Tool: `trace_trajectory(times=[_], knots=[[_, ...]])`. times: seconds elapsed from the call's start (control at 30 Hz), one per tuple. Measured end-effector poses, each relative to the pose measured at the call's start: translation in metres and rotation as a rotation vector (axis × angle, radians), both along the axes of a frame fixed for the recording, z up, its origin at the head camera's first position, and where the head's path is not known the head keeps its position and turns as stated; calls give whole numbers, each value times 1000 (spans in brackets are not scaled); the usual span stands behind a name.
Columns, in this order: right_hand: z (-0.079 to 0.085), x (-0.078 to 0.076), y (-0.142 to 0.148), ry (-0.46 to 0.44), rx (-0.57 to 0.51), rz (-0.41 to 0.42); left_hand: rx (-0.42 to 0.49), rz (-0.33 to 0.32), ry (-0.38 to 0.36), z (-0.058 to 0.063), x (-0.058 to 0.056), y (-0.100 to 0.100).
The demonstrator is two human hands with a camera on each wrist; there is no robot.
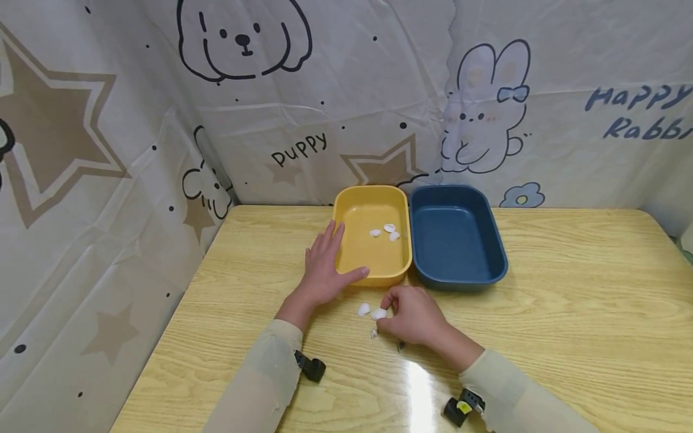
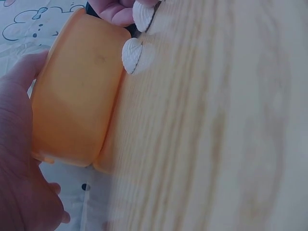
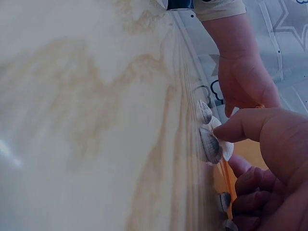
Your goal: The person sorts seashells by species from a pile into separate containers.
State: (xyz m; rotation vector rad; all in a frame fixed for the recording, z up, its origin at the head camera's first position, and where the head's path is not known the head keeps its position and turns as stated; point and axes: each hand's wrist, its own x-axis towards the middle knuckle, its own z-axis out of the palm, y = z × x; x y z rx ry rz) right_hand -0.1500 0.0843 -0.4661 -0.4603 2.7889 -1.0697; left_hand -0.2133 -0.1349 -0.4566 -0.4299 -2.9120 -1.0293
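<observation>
Fingers [image 1: 391,296] of the right hand [image 1: 414,316] pinch a white shell [image 1: 379,314] against the thumb, low at the table. Nearest the viewer, two pale sleeves [image 1: 265,367] reach in from the bottom edge, a small black device [image 1: 311,366] at each wrist. The table [image 1: 568,337] is light wood grain, with a streak of glare between the forearms. Just beside the right wrist lies a small dark shell [image 1: 400,346]; a little further on, a small shell [image 1: 373,333], and then, just left of the pinched one, another white shell [image 1: 364,309]. Beyond these sits a yellow tray [image 1: 373,280]. The left hand [image 1: 322,270] rests on it, fingers straight and spread along the left rim, thumb over the near rim. Inside the tray, towards its right side, lie three white shells [image 1: 390,228]. A blue tray [image 1: 460,281] stands close against its right side. Behind everything hangs a pale cloth [image 1: 346,78] printed with stars, a puppy and a rabbit.
</observation>
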Motion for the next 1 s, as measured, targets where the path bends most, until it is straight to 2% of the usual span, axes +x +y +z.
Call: trace_trajectory(times=[0.17,0.4,0.77,1.0], knots=[[3,3,3,-22,-69,-17,-4,-6,14,-1,-1,0],[12,11,8,1,-104,-22,-14,-12,22,0,0,0],[36,20,12,24,-178,-7,-19,-7,15,0,0,1],[53,19,13,70,-218,0,-15,-8,11,-1,0,1]])
